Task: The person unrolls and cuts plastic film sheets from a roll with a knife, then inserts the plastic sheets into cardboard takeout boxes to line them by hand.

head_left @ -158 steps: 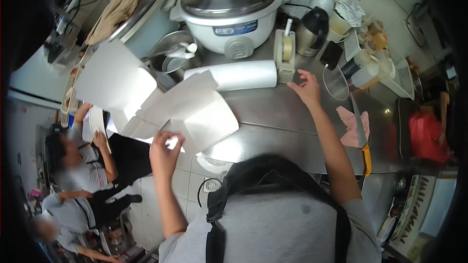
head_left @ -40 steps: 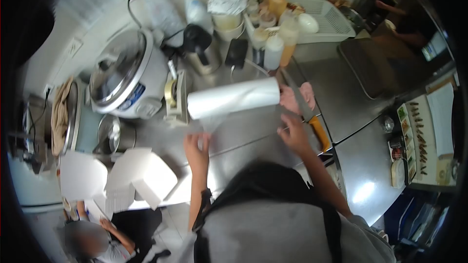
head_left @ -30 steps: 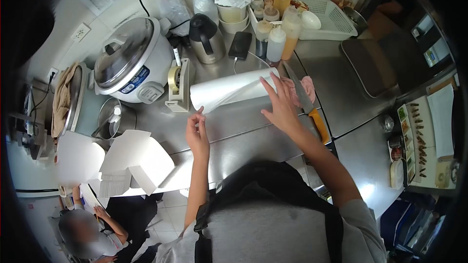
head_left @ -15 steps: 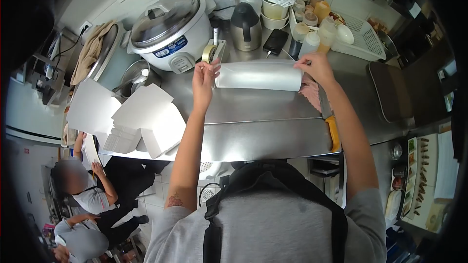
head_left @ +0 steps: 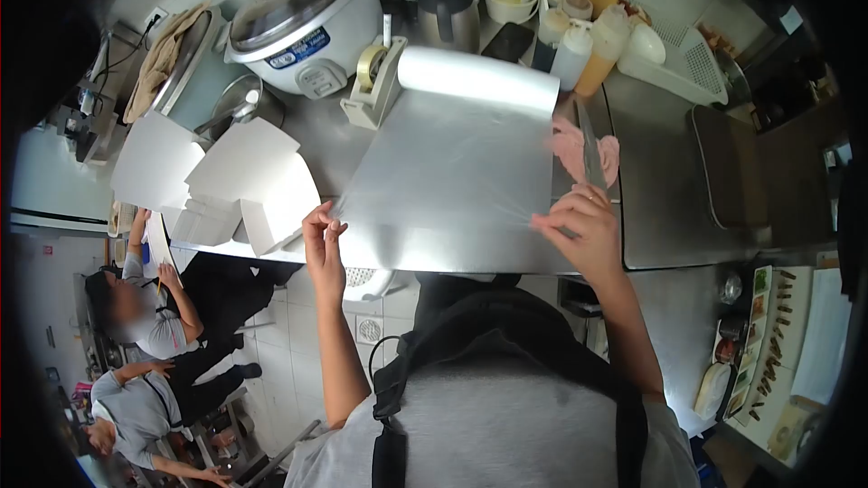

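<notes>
A roll of clear plastic film (head_left: 479, 79) lies across the steel counter, and a sheet of it (head_left: 452, 158) stretches from the roll toward my body. My left hand (head_left: 325, 239) pinches the sheet's near left corner, close to the white cartons. The near right corner is pinched between thumb and fingers of my right hand (head_left: 581, 224). Just beyond that hand a knife blade (head_left: 590, 149) rests on a crumpled pink cloth (head_left: 569, 146); the knife's handle is hidden by the hand. Left of the roll stands a tape dispenser (head_left: 375, 86).
Folded white cartons (head_left: 258, 172) sit at the left, with a metal pot (head_left: 249, 104) behind. A rice cooker (head_left: 312, 32), kettle (head_left: 449, 14), phone (head_left: 508, 42) and sauce bottles (head_left: 573, 54) line the back. Two people (head_left: 158, 316) stand at the lower left.
Both my hands have moved from the roll toward my body, drawing out a wide sheet of film. The view has shifted slightly, and my right hand now covers the knife's yellow handle.
</notes>
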A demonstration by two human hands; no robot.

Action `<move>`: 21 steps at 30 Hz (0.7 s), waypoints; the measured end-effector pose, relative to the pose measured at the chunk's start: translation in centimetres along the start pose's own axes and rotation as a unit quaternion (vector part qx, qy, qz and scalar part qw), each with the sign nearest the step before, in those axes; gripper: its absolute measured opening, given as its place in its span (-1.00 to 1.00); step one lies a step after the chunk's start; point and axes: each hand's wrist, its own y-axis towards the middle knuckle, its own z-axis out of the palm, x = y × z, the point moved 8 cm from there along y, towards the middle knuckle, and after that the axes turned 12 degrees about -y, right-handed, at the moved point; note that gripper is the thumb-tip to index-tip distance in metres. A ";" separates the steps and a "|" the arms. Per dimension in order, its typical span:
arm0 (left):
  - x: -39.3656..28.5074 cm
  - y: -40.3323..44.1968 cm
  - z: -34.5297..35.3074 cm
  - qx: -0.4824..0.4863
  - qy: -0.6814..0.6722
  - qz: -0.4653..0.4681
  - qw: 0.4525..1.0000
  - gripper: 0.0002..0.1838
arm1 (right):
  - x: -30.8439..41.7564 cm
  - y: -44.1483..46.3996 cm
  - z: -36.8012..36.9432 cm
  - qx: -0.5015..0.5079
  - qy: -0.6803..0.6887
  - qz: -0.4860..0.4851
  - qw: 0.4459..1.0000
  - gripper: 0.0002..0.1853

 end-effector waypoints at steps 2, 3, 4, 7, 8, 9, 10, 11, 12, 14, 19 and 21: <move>0.9 -1.4 -1.6 0.009 0.101 0.023 0.995 -0.91 | 1.0 -2.5 1.3 0.027 0.012 0.003 1.000 -0.90; 1.4 -1.8 -2.1 0.016 0.147 0.040 0.988 -0.92 | 1.2 -3.4 1.9 0.035 0.012 0.008 0.999 -0.90; 0.0 -2.4 -1.3 0.003 0.157 0.045 0.987 -0.94 | 1.5 -4.3 2.3 0.042 0.010 0.012 0.999 -0.90; 0.7 -3.8 -1.9 0.060 0.226 0.026 0.972 -0.92 | 1.7 -7.0 3.6 0.060 0.000 0.072 0.996 -0.89; 0.5 -4.4 -1.8 0.084 0.277 0.071 0.955 -0.91 | 1.7 -7.8 4.1 0.060 -0.006 0.082 0.995 -0.89; 0.8 -5.1 -2.0 0.104 0.297 0.079 0.946 -0.90 | 1.5 -8.7 4.6 0.059 -0.012 0.094 0.994 -0.89; 1.5 -5.7 -2.4 0.114 0.309 0.054 0.942 -0.91 | 1.5 -9.7 5.0 0.059 -0.018 0.106 0.992 -0.89; 2.0 -6.4 -2.7 0.124 0.320 0.027 0.939 -0.91 | 1.3 -10.7 5.4 0.055 -0.025 0.127 0.990 -0.89; 2.4 -7.1 -3.1 0.136 0.323 0.017 0.937 -0.91 | 1.1 -11.9 5.8 0.054 -0.033 0.145 0.987 -0.90; 3.7 -8.4 -4.2 0.148 0.313 0.008 0.938 -0.92 | 0.8 -13.4 6.2 0.050 -0.045 0.173 0.983 -0.88; 13.8 -12.0 -5.6 0.086 -0.056 -0.364 0.926 -0.66 | 0.5 -16.5 8.2 0.081 -0.018 0.228 0.970 -0.86; 14.2 -11.0 -4.0 0.089 -0.050 -0.430 0.897 -0.37 | 0.3 -17.5 9.4 0.095 -0.010 0.231 0.968 -0.85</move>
